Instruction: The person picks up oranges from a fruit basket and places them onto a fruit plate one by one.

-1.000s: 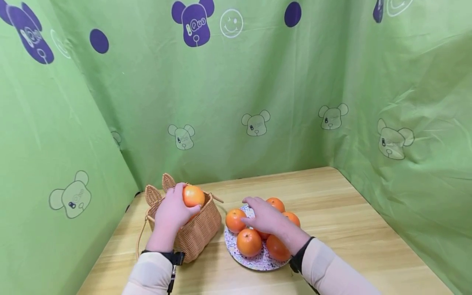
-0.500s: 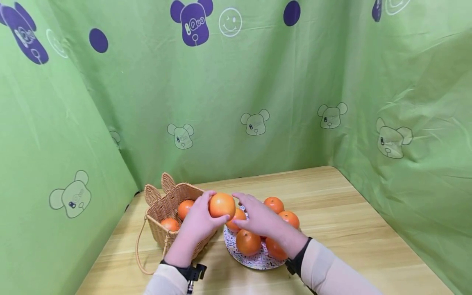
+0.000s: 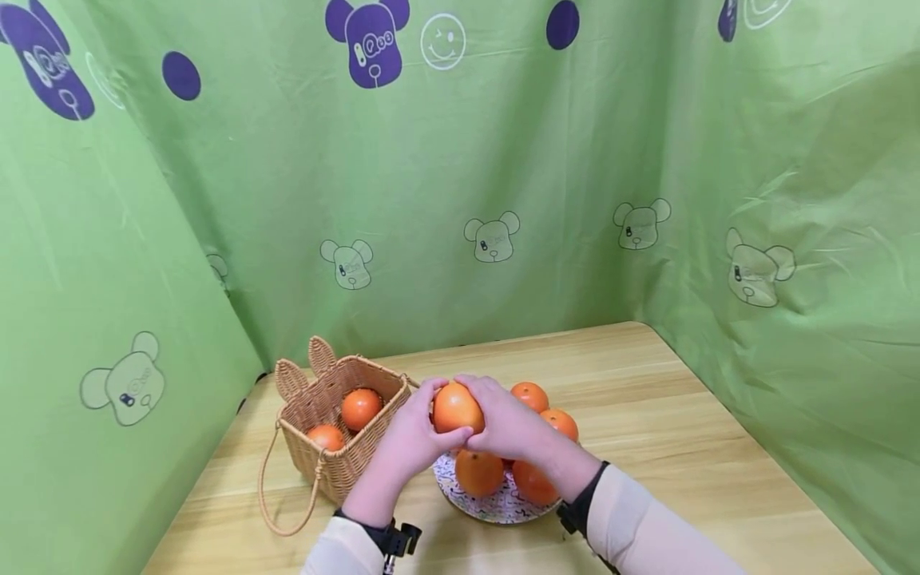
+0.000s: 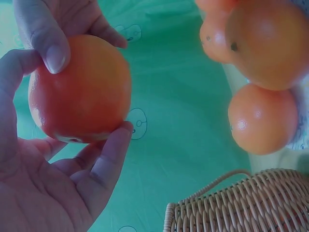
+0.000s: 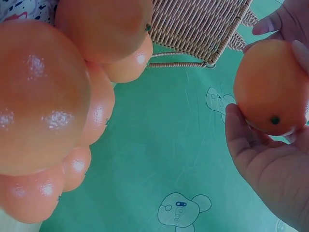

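Above the patterned plate, both hands hold one orange [image 3: 457, 409] between them. My left hand [image 3: 411, 438] grips its left side, and my right hand [image 3: 509, 423] curves round its right side. Both thumbs lie along its near face in the head view. In the left wrist view, fingers and a thumb wrap the orange [image 4: 82, 92] from two sides. Seen from the right wrist, the orange [image 5: 271, 87] shows its small green stem end low on the skin. Several more oranges [image 3: 478, 474] lie on the plate [image 3: 503, 508], partly hidden by my right arm.
Left of the plate stands a wicker basket [image 3: 341, 471] with two ear shapes and a loop handle [image 3: 263, 495] hanging toward me. Inside it are two oranges [image 3: 362, 409]. Green printed cloth [image 3: 431, 160] surrounds the wooden table [image 3: 668, 447] at the back and sides.
My left hand has carried the orange rightward from over the basket to above the plate. My right hand, earlier over the plate's oranges, now holds the same orange.
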The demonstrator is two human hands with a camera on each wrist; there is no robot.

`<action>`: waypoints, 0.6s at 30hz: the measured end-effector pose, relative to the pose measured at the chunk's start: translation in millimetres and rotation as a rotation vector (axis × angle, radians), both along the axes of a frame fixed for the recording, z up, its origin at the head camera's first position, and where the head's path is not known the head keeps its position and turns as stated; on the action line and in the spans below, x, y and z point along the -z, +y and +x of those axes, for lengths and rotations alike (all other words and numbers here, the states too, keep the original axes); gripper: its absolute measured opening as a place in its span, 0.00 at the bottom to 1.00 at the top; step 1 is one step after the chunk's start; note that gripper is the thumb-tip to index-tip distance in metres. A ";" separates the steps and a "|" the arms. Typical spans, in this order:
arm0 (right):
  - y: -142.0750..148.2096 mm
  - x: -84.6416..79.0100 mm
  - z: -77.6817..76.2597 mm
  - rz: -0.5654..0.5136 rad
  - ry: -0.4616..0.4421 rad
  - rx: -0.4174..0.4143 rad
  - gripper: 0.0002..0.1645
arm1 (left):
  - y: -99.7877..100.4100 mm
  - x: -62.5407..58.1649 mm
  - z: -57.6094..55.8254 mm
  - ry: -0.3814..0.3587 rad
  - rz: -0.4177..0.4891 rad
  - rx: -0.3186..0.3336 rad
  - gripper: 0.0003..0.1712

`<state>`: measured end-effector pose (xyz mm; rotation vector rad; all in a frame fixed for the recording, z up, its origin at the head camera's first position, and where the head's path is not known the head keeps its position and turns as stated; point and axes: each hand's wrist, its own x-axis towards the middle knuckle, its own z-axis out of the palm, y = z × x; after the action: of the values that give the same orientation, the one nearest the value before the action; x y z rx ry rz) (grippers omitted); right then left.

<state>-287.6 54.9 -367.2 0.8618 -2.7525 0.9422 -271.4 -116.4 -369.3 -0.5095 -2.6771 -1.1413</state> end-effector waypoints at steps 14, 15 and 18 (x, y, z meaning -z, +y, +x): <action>11.8 11.3 -11.8 0.073 -0.013 0.034 0.33 | -1.5 16.7 -9.9 -0.075 0.049 0.053 0.37; 12.0 13.9 -12.2 0.082 -0.021 0.038 0.34 | -0.8 19.2 -10.6 -0.077 0.050 0.060 0.37; 12.2 21.2 -13.8 0.106 -0.022 0.055 0.37 | 2.8 24.7 -11.4 -0.080 0.066 0.062 0.36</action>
<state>-301.4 67.2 -388.5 0.7904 -2.8514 0.8084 -282.8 -113.6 -394.0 -0.5499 -2.6972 -1.2889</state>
